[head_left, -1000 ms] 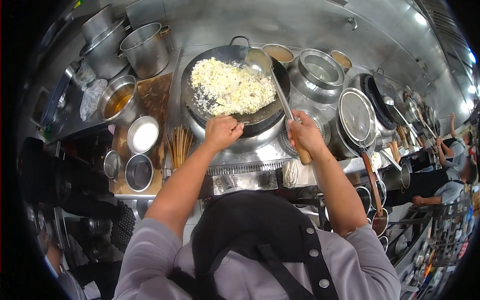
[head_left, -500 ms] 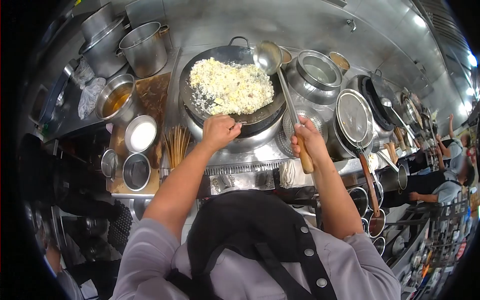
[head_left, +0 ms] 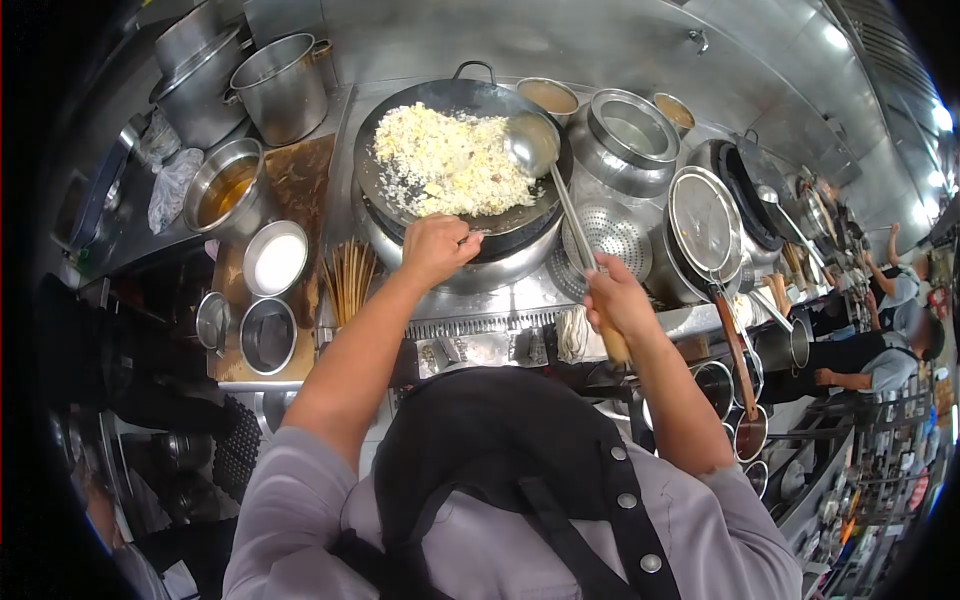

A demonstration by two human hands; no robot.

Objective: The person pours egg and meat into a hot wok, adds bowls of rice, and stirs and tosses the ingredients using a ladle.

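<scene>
A dark wok (head_left: 448, 96) sits on the round burner, holding a heap of rice with yellow egg (head_left: 445, 155). My left hand (head_left: 436, 247) is closed at the wok's near edge; the part it grips is mostly hidden by the fingers. In my right hand (head_left: 621, 297) is the wooden handle of a long metal ladle (head_left: 532, 146). The ladle's bowl is inside the wok, at the right side of the rice and touching it or just over it.
Left of the wok stand a bowl of white grains or powder (head_left: 281, 265), a pot of yellow liquid (head_left: 245, 190) and bamboo sticks (head_left: 347, 285). To the right are a perforated skimmer (head_left: 612, 240), a lidded pot (head_left: 633, 130) and a mesh strainer (head_left: 704, 220). People stand far right.
The ladle's bowl has come down and nearer, from the wok's upper right edge to the rice's right side. My right hand has dropped slightly, and the rice has shifted left a little.
</scene>
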